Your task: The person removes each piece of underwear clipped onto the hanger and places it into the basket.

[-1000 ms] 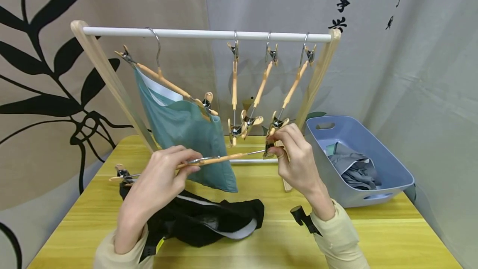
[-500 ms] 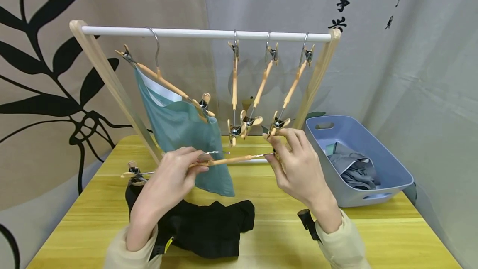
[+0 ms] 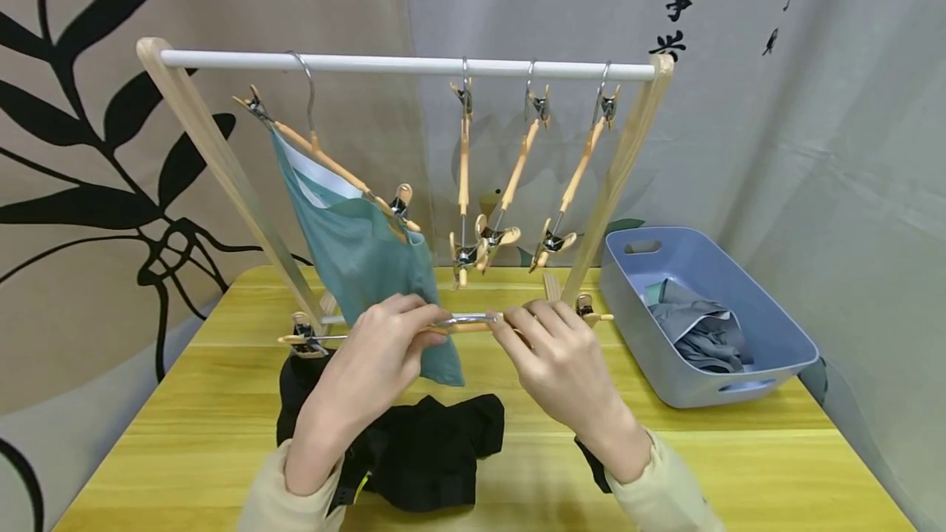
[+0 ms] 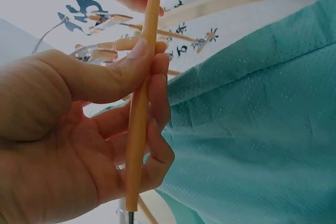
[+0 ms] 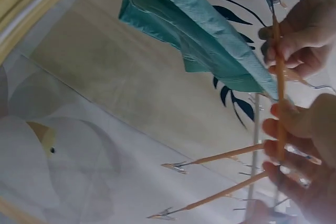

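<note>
My left hand [image 3: 377,360] grips the wooden bar of a clip hanger [image 3: 473,328] just left of its metal hook, thumb on one side and fingers curled round the other in the left wrist view. On the same bar, to the right of the hook, my right hand [image 3: 554,364] also holds on with curled fingers. A black garment [image 3: 436,458] hangs from the hanger's left clip [image 3: 305,339], its lower part spread on the table. The right clip [image 3: 585,308] sticks out past my right hand with no cloth visible in it.
Behind my hands stands a small rack with a white rail [image 3: 399,66]. A teal garment [image 3: 347,245] hangs at its left on a clip hanger; three bare hangers [image 3: 516,167] hang further right. A blue-grey basket [image 3: 650,327] with grey clothing [image 3: 702,327] sits at right on the table [image 3: 739,466].
My right hand has left the right clip and moved inward along the bar. My left hand and the hanger have shifted right, lifting the black garment's left end. Its lower part lies flatter.
</note>
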A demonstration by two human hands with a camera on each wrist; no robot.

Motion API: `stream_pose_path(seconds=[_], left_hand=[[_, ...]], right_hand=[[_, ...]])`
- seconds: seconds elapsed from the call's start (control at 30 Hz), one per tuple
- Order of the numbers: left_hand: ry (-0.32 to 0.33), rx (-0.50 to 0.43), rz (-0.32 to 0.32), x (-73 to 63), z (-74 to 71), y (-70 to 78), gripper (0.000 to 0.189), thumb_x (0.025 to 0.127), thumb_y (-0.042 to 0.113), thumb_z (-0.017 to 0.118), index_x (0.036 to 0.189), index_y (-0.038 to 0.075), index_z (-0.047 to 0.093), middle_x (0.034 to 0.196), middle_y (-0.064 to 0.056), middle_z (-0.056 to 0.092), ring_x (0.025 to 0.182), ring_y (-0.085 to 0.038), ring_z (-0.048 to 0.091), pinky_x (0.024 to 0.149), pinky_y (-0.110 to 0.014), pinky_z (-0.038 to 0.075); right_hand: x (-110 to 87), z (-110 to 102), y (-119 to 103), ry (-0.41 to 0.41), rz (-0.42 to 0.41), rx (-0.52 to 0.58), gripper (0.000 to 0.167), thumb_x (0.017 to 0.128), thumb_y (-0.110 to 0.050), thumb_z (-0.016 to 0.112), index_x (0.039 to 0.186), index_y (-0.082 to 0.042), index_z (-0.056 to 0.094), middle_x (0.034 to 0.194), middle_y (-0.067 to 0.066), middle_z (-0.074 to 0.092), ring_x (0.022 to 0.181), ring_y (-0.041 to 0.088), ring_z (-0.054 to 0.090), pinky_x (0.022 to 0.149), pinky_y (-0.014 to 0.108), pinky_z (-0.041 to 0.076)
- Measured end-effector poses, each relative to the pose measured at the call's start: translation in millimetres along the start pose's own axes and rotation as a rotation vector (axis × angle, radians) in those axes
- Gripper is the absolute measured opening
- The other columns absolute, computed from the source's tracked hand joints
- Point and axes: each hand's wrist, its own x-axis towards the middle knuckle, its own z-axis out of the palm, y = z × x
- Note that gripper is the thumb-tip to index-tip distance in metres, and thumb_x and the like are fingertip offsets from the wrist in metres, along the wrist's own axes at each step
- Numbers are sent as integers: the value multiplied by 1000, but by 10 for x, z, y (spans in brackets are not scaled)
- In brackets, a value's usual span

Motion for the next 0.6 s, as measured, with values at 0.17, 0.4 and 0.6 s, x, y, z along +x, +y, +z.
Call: stream_pose_path(seconds=[0.17,0.4,0.6], left_hand=[[20,57,17,-31,21,33,17,79,4,73,96,5,72,88,-3,68,75,-14,61,62,-22,50],[154,98,119,-149,-123,-18,35,81,8,73,114,7,67,108,-5,68,101,-19,62,78,-30,55],[198,127,57,-280,-348,-217,44,75,6,77,117,4,64,114,-11,66,111,-27,58,89,-42,52]], right_hand=[[-38,55,15,40,33,150,28,99,-7,45,87,-3,70,78,7,65,66,19,54,57,24,49],[-99,72,65,63,74,225,26,99,-7,46,86,-1,68,77,7,64,67,19,53,58,24,48],[-148,61,115,95,87,238,26,98,-6,48,83,0,68,76,7,61,67,18,52,56,24,47]])
